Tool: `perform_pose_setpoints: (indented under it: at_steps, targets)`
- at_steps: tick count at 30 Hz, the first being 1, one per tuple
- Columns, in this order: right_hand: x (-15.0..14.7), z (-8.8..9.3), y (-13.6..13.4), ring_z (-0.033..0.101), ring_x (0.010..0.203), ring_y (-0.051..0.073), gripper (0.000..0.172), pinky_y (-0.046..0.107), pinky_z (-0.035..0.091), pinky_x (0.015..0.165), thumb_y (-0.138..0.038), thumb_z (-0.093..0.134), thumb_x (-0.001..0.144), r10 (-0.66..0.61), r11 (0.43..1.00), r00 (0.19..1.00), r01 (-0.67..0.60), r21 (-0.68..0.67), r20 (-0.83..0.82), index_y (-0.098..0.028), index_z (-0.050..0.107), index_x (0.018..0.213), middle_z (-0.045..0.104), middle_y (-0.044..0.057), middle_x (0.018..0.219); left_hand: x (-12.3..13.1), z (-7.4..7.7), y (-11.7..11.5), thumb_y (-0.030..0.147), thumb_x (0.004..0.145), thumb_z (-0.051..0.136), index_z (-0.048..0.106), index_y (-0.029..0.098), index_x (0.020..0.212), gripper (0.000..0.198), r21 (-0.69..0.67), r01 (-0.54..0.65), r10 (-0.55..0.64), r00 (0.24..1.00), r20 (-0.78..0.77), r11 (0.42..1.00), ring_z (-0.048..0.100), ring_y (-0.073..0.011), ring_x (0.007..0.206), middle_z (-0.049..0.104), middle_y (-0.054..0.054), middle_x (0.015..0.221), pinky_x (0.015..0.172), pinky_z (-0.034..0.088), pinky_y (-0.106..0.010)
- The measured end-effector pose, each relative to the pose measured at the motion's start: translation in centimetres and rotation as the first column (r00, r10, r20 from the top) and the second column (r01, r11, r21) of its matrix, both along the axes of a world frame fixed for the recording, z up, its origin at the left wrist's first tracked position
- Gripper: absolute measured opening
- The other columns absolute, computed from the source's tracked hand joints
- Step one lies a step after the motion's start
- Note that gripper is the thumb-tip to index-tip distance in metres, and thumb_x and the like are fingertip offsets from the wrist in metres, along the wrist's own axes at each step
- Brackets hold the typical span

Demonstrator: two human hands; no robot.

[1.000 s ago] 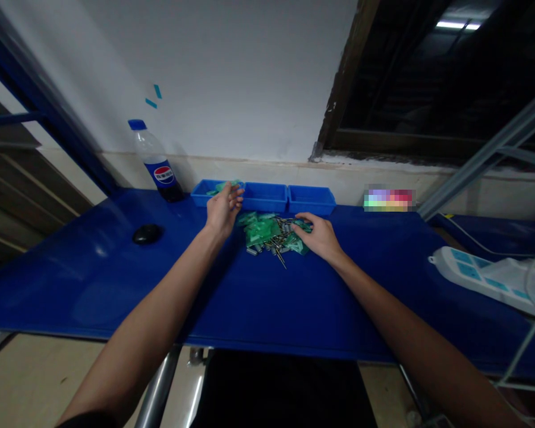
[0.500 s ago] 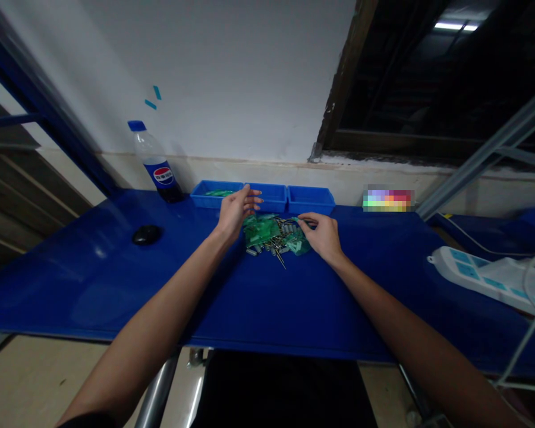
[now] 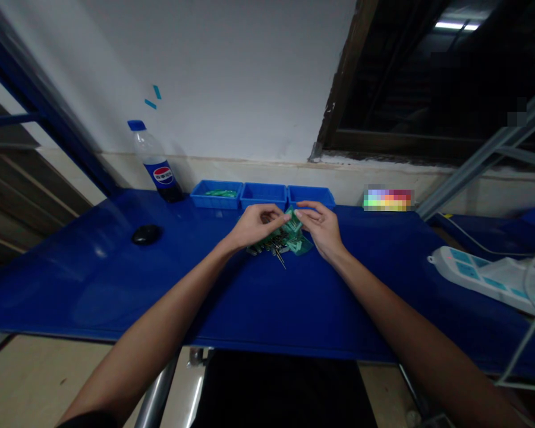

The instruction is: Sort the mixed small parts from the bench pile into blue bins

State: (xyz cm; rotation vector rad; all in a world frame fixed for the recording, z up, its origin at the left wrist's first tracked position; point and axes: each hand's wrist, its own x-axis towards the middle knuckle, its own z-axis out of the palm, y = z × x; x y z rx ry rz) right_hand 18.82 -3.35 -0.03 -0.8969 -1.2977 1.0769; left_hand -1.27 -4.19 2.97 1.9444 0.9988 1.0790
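My left hand (image 3: pixel 262 224) and my right hand (image 3: pixel 320 229) meet above a small pile on the blue table. Between their fingertips is a small green see-through plastic piece (image 3: pixel 293 222), pinched from both sides. Beneath the hands lies a heap of thin metal pins (image 3: pixel 276 245) mixed with short grey metal cylinders. One long pin points out toward me. More green see-through plastic (image 3: pixel 299 245) lies at the right of the heap, and my left hand covers much of the rest.
Three blue bins stand along the wall: the left bin (image 3: pixel 216 203) holds green pieces, beside a middle bin (image 3: pixel 264 189) and a right bin (image 3: pixel 311 192). A cola bottle (image 3: pixel 163 175) and a black mouse (image 3: pixel 145 234) are at left. A power strip (image 3: pixel 468 270) lies at right.
My left hand has come down and right from in front of the bins to meet my right hand. The green piece is now raised between both hands, and the left bin is uncovered.
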Motion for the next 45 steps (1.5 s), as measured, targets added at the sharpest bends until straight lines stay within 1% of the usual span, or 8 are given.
perform_pose_setpoints:
  at_steps: [5, 9, 15, 19, 24, 31, 39, 45]
  targets:
    - [-0.1, -0.3, 0.3, 0.072, 0.076, 0.020, 0.040, 0.032, 0.058, 0.067, -0.056, 0.080, 0.077, 0.001, 1.000, 1.000, -0.001, -0.013, 0.024, -0.025, 0.067, 0.100, 0.076, 0.002, 0.086, -0.3, 0.5, -0.2, 0.055, 0.091, 0.065, 0.064, 0.018, 0.061, 0.047, -0.118, 0.080, -0.083, 0.996, -0.023, 0.990, 0.052, -0.0106, 0.050, 0.061, -0.002, 0.056, 0.051, 0.039, -0.025]
    - [1.2, -0.4, 0.6, 0.073, 0.084, 0.024, 0.030, 0.037, 0.058, 0.074, -0.053, 0.072, 0.086, -0.152, 0.980, 0.934, 0.099, 0.174, 0.324, -0.024, 0.069, 0.094, 0.076, 0.004, 0.088, -1.1, 0.0, 1.3, 0.055, 0.086, 0.071, 0.062, 0.018, 0.056, 0.048, -0.211, -0.089, 0.126, 0.977, 0.169, 0.973, 0.053, -0.0110, 0.050, 0.064, -0.004, 0.058, 0.052, 0.040, -0.026]
    - [2.7, -0.8, 0.5, 0.071, 0.091, 0.028, 0.037, 0.043, 0.054, 0.082, -0.058, 0.076, 0.081, -0.272, 0.948, 0.603, 0.033, 0.316, 0.750, -0.026, 0.075, 0.100, 0.078, 0.008, 0.100, -3.2, -1.0, 3.5, 0.050, 0.093, 0.067, 0.070, 0.017, 0.080, 0.035, -0.382, -0.315, 0.491, 0.645, 0.586, 0.869, 0.059, -0.0109, 0.062, 0.073, -0.009, 0.081, 0.059, 0.046, -0.024]
    - [2.4, -1.5, 0.6, 0.070, 0.079, 0.024, 0.041, 0.038, 0.054, 0.073, -0.057, 0.078, 0.079, -0.183, 0.968, 0.613, -0.023, 0.249, 0.769, -0.023, 0.075, 0.104, 0.078, 0.008, 0.099, -3.9, -0.7, 3.3, 0.042, 0.094, 0.067, 0.072, 0.016, 0.097, 0.026, -0.482, -0.228, 0.519, 0.560, 0.646, 0.846, 0.062, -0.0108, 0.067, 0.077, -0.010, 0.095, 0.062, 0.048, -0.023]
    - [2.3, -2.2, 1.2, 0.067, 0.067, 0.019, 0.034, 0.034, 0.053, 0.065, -0.046, 0.081, 0.077, -0.155, 0.979, 0.704, 0.014, 0.205, 0.693, -0.021, 0.075, 0.099, 0.077, 0.006, 0.089, -2.9, -0.6, 2.7, 0.040, 0.094, 0.064, 0.075, 0.015, 0.096, 0.027, -0.453, -0.220, 0.464, 0.697, 0.547, 0.864, 0.063, -0.0115, 0.067, 0.077, -0.010, 0.093, 0.061, 0.047, -0.022]
    - [2.8, -2.7, 2.4, 0.071, 0.074, 0.021, 0.032, 0.036, 0.057, 0.071, -0.043, 0.086, 0.068, -0.182, 0.983, 0.845, 0.144, 0.114, 0.504, -0.020, 0.076, 0.090, 0.078, 0.007, 0.087, -1.1, -1.2, 2.2, 0.044, 0.090, 0.063, 0.075, 0.014, 0.083, 0.033, -0.116, -0.251, 0.271, 0.937, 0.220, 0.961, 0.062, -0.0139, 0.061, 0.074, -0.007, 0.074, 0.058, 0.046, -0.025]
    - [2.2, -1.5, 2.0, 0.067, 0.067, 0.019, 0.043, 0.035, 0.056, 0.067, -0.045, 0.095, 0.053, -0.141, 0.977, 0.987, 0.152, -0.151, 0.082, -0.019, 0.074, 0.080, 0.071, 0.003, 0.072, -0.5, -1.1, 1.1, 0.048, 0.092, 0.062, 0.076, 0.015, 0.085, 0.036, 0.040, -0.189, 0.190, 0.982, -0.013, 0.981, 0.065, -0.0149, 0.068, 0.075, -0.008, 0.078, 0.064, 0.048, -0.026]
    - [0.6, -0.8, 1.0, 0.068, 0.077, 0.018, 0.038, 0.033, 0.058, 0.074, -0.041, 0.095, 0.056, -0.090, 0.988, 0.990, 0.075, -0.135, -0.111, -0.021, 0.073, 0.080, 0.072, 0.003, 0.082, 0.1, -0.3, -0.2, 0.045, 0.086, 0.070, 0.071, 0.015, 0.071, 0.034, 0.019, -0.041, 0.042, 0.996, -0.073, 0.999, 0.055, -0.0111, 0.058, 0.066, -0.002, 0.064, 0.055, 0.039, -0.023]
